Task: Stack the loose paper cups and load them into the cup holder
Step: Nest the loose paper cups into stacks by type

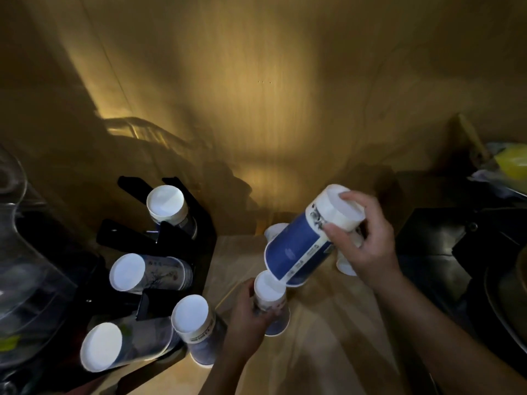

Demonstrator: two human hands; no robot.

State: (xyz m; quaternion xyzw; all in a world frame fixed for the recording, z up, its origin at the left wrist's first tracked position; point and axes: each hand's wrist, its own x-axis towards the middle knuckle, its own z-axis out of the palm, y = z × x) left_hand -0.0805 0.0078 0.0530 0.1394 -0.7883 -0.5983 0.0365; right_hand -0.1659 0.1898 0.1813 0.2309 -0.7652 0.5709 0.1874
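Note:
My right hand [365,240] grips a blue and white paper cup [299,246] by its base, tilted, with its open rim low over another cup. My left hand [248,317] holds that upside-down cup [271,300] on the wooden counter. The black cup holder [159,238] stands at the left with cup stacks in it: one at the top [166,205], one in the middle [142,272] and one at the bottom [114,346]. An upside-down stack [196,323] stands beside the holder. More loose cups [346,263] lie behind my right hand, partly hidden.
A clear plastic container [25,252] fills the left edge. Dark equipment [456,246] and a round dark dish [507,297] crowd the right side, with a yellow item [513,163] at the far right. A wooden wall rises behind the counter [328,337].

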